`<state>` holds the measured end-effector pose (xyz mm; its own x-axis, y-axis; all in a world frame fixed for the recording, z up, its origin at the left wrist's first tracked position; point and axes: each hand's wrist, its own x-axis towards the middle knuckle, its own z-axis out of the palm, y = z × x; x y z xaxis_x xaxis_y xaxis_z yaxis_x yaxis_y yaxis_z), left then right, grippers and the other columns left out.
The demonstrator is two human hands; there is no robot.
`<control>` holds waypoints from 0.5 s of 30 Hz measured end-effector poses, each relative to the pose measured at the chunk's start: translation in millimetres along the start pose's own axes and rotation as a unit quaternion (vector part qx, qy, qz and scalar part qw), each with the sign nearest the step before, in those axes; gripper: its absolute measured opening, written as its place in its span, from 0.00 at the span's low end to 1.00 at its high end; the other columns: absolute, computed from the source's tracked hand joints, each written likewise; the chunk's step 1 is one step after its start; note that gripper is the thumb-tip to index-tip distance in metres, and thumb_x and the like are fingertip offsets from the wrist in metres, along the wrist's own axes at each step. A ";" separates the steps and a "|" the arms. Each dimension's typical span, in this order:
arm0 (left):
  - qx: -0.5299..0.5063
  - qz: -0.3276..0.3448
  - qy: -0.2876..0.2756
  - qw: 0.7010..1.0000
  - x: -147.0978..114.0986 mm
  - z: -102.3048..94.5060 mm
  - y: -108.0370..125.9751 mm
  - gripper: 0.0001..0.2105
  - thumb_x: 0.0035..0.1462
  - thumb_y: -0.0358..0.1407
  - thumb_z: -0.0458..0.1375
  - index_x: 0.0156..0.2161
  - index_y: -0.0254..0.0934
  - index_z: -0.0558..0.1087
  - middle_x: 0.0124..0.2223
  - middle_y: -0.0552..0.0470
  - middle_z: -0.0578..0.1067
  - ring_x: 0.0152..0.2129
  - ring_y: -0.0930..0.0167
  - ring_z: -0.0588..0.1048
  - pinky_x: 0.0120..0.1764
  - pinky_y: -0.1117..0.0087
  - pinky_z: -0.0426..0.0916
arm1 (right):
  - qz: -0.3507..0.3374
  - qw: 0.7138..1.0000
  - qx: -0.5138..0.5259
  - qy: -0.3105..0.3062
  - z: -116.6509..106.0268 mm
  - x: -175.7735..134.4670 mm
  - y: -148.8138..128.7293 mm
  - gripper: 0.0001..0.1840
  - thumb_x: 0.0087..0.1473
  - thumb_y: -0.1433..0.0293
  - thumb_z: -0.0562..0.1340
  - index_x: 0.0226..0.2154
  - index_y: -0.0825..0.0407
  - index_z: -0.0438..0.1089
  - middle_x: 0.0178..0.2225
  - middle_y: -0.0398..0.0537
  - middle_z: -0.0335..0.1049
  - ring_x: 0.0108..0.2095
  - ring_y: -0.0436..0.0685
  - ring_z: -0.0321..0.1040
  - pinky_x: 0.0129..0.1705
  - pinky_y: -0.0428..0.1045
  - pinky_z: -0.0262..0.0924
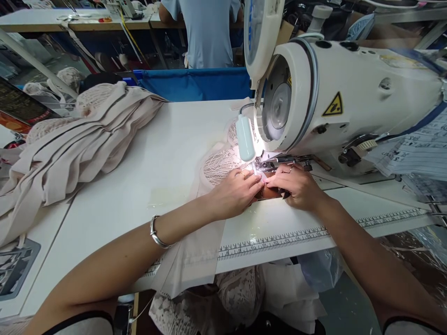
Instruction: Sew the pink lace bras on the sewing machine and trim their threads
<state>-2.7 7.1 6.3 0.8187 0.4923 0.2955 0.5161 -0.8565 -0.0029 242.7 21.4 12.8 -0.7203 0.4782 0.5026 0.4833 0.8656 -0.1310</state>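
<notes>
A pale pink lace bra piece lies under the presser-foot area of a white sewing machine, its sheer panel trailing over the table's front edge. My left hand has its fingers bent and closed on the fabric just in front of the needle. Close beside it, my right hand pinches the fabric's edge, thumb and forefinger pressed together. The fingertips of both hands nearly meet there. A small lamp lights this spot, and glare blurs the needle.
Stacked beige bra pieces cover the table's left side. A printed ruler runs along the front edge. More lace pieces rest on my lap. Behind a blue cloth bin sits a person in a light blue shirt. Papers hang at right.
</notes>
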 end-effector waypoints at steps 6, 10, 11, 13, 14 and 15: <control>0.002 -0.009 0.015 1.000 -0.5 7.1 -14.0 0.16 0.70 0.26 0.46 0.57 0.32 0.71 0.56 0.41 0.76 0.51 0.61 0.74 0.53 0.57 0.66 | -0.024 1.000 -0.004 0.014 2.4 1.8 3.5 0.24 0.50 0.85 0.53 0.42 0.48 0.75 0.38 0.44 0.81 0.38 0.57 0.72 0.38 0.54 0.67; -0.023 -0.009 -0.002 1.000 1.4 5.2 -25.0 0.16 0.70 0.25 0.46 0.56 0.34 0.72 0.51 0.40 0.77 0.47 0.63 0.75 0.50 0.60 0.67 | -0.012 1.000 -0.006 0.020 3.2 2.7 1.9 0.26 0.49 0.86 0.52 0.44 0.48 0.74 0.42 0.46 0.81 0.41 0.58 0.73 0.42 0.55 0.69; -0.033 -0.010 -0.006 0.999 2.1 3.9 -27.8 0.16 0.70 0.25 0.47 0.55 0.34 0.72 0.50 0.41 0.78 0.47 0.63 0.75 0.49 0.60 0.67 | -0.007 1.000 -0.007 0.021 3.4 2.6 1.4 0.26 0.49 0.87 0.52 0.43 0.48 0.73 0.42 0.46 0.81 0.42 0.58 0.74 0.42 0.56 0.70; -0.052 -0.013 -0.014 0.998 3.5 1.2 -33.3 0.15 0.69 0.26 0.48 0.54 0.34 0.73 0.49 0.41 0.77 0.48 0.62 0.74 0.48 0.61 0.66 | -0.001 1.000 -0.005 0.023 3.5 2.3 0.9 0.25 0.50 0.87 0.53 0.42 0.48 0.73 0.43 0.46 0.81 0.43 0.58 0.74 0.44 0.56 0.70; -0.060 -0.016 -0.018 0.998 4.1 -0.1 -36.0 0.15 0.69 0.26 0.48 0.54 0.35 0.74 0.50 0.41 0.77 0.48 0.62 0.74 0.48 0.61 0.66 | 0.000 1.000 -0.003 0.024 3.6 2.1 0.8 0.25 0.50 0.87 0.53 0.42 0.48 0.73 0.43 0.47 0.81 0.43 0.58 0.75 0.44 0.56 0.70; -0.066 -0.020 -0.024 0.997 4.6 -1.4 -38.5 0.15 0.69 0.27 0.48 0.54 0.35 0.74 0.51 0.41 0.77 0.49 0.62 0.74 0.49 0.61 0.66 | 0.001 1.000 -0.001 0.023 3.5 2.0 0.7 0.24 0.50 0.87 0.53 0.41 0.48 0.73 0.43 0.47 0.81 0.43 0.58 0.75 0.44 0.55 0.70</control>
<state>-19.2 42.1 9.1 0.8107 0.5309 0.2469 0.5139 -0.8473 0.1345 239.8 23.5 10.7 -0.6960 0.4717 0.5413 0.4852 0.8647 -0.1298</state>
